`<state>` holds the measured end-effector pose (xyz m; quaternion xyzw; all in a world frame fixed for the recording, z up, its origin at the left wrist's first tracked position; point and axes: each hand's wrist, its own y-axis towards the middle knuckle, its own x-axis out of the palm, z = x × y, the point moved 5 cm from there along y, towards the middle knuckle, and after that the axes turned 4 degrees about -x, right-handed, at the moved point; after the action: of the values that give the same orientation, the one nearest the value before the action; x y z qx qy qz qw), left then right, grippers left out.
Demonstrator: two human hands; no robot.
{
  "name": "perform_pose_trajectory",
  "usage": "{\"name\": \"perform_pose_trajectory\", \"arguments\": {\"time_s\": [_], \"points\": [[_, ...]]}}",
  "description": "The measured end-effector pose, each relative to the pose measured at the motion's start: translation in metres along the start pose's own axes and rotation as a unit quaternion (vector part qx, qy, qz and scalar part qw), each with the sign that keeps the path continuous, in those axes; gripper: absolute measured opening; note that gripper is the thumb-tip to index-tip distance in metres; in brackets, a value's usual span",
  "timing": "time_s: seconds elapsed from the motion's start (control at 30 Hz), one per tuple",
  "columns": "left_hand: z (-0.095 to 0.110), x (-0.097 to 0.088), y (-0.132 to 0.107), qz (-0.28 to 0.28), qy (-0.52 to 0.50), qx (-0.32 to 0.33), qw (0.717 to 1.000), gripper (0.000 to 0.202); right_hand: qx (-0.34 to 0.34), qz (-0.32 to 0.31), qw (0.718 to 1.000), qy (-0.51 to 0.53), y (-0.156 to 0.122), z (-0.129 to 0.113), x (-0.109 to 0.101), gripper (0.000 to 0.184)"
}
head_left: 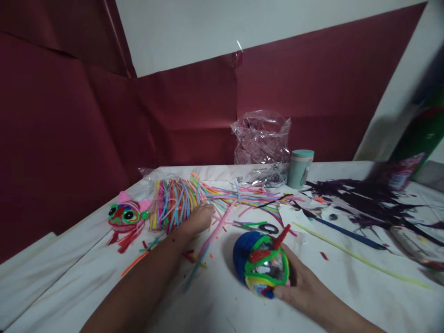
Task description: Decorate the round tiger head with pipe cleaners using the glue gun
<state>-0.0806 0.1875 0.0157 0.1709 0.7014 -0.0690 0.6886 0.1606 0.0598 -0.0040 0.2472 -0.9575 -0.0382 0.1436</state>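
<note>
My right hand [301, 281] is closed around a ball [261, 264] wrapped in blue, green, red and yellow pipe cleaners, resting on the white table [222, 305]. A red pipe cleaner end sticks up from the ball's top. My left hand [198, 219] reaches forward with fingers curled into a spread pile of coloured pipe cleaners [194, 199], partly inside a clear bag. Whether it grips any is hidden. Scissors [263, 227] with black handles lie just beyond the ball.
A pink and red pipe-cleaner cat figure [125, 216] sits at the left. A teal cup [300, 168] and a crumpled clear plastic bag [262, 138] stand at the back. Dark purple strands [360, 199], a blue stick [347, 234] and a yellow-green pipe cleaner [360, 261] lie right.
</note>
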Motion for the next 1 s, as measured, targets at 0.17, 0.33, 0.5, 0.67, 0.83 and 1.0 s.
{"name": "perform_pose_trajectory", "arguments": {"time_s": [0.17,0.33,0.5,0.67,0.83,1.0], "points": [[-0.003,-0.001,0.002,-0.006,-0.007,-0.009,1.0,0.022,-0.004,-0.014,1.0,0.009,0.002,0.005,-0.002,0.088],[-0.006,-0.003,0.015,0.034,-0.015,-0.032,0.999,0.027,-0.011,-0.012,1.0,0.014,0.003,0.007,-0.003,0.088],[-0.003,0.003,0.025,0.053,-0.014,-0.013,0.998,0.038,0.006,0.001,1.0,-0.011,0.001,0.003,-0.001,0.091],[-0.003,0.009,0.028,0.04,0.009,-0.007,0.999,0.029,0.002,-0.006,1.0,0.017,0.002,0.005,-0.001,0.09],[-0.002,0.008,0.033,0.031,0.039,-0.017,0.999,0.032,0.003,-0.003,1.0,-0.012,0.003,0.005,-0.003,0.089],[0.004,0.009,0.044,-0.005,0.071,-0.005,0.997,0.033,-0.002,-0.015,1.0,-0.001,0.003,0.004,-0.003,0.086]]}}
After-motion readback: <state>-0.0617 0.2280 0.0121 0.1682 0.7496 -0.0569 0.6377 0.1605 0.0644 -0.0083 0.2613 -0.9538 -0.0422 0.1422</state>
